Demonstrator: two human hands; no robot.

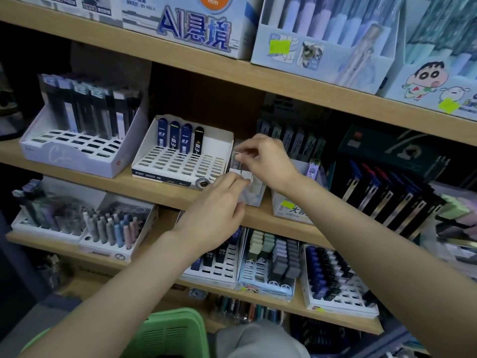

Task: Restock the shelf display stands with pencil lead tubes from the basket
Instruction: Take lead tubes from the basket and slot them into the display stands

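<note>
1. Head view: both hands meet at the middle shelf, right of centre in the frame, over the front edge of the wooden shelf board [154, 196].
2. The right hand [268, 161] pinches the top of a clear pencil lead tube [235, 165] between thumb and curled fingertips.
3. The left hand [216, 202] reaches up from below with its fingers curled, the tips closing on the tube's lower end.
4. The clear tube stands roughly upright, just beside the right wall of the white slotted display stand [165, 174] and above a small white stand [255, 195]. Blur hides whether it touches either.
5. The slotted stand carries four dark lead tubes [178, 139] in its back row only. The rows of slots in front of them lie open down to its front lip.
6. Dark open space sits above the hands, below the next shelf board up.
7. The green basket [178, 329] is at the bottom centre of the frame, between the forearms and well apart from the hands.
</note>
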